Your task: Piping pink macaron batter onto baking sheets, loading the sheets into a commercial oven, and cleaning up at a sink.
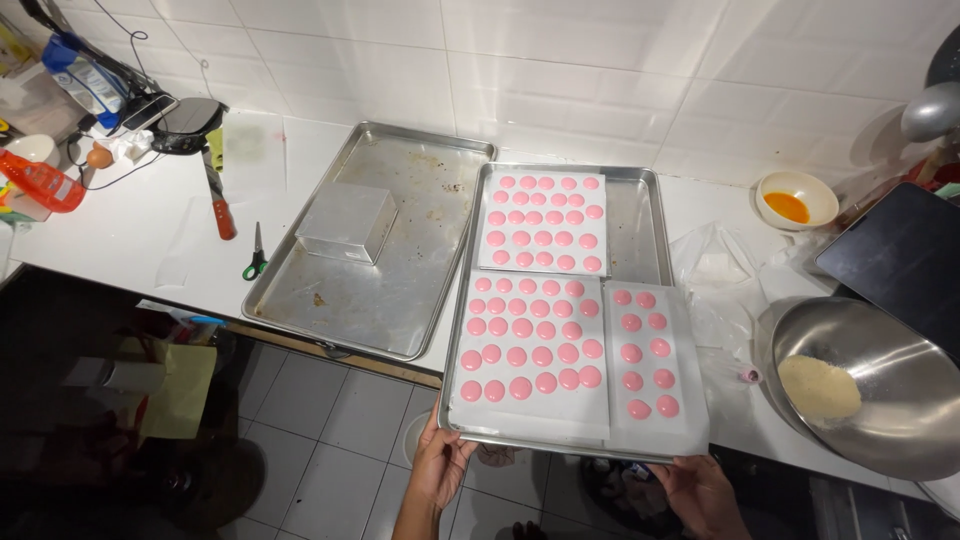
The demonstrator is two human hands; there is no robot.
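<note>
While both hands grip its near short edge, left hand [440,468] at the corner, right hand [700,490] opposite, the baking tray [640,215] runs lengthwise toward the worktop's back wall.

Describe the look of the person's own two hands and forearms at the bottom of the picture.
Both hands are bare: no gloves, rings, watch or bracelet show. The left hand leads into a bare forearm with no sleeve in view. The right hand is cut off by the frame near the wrist, so whether it has a sleeve cannot be told.

Fingertips of both hands [440,465] under tray [640,200]
</note>
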